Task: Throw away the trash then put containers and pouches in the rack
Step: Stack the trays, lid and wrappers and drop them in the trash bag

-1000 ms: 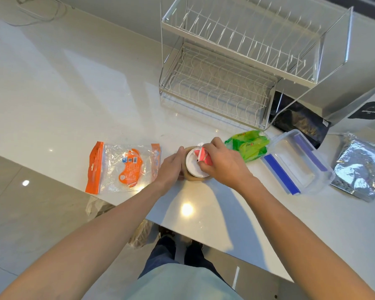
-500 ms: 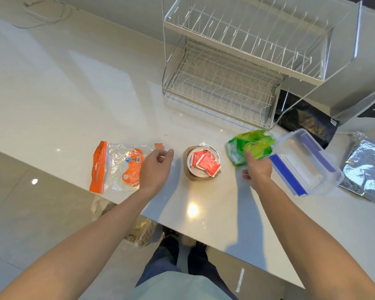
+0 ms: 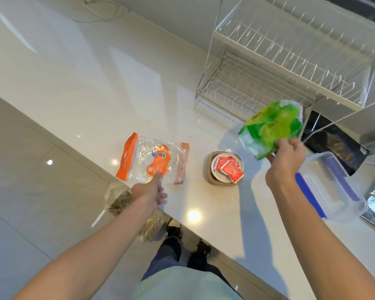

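The green wrapper (image 3: 271, 126), light and crinkly, is pinched at its lower edge by the right hand (image 3: 287, 158) above the worktop (image 3: 95, 83), while the orange pouch (image 3: 154, 159), thin, slippery film, is touched by the left hand (image 3: 148, 191), fingers loosely extended, nothing gripped.

Right hand (image 3: 287, 158) lifts a green wrapper (image 3: 271, 128) above the desk (image 3: 74, 87); left hand (image 3: 149, 190) touches the near edge of an orange-and-clear pouch (image 3: 154, 159).
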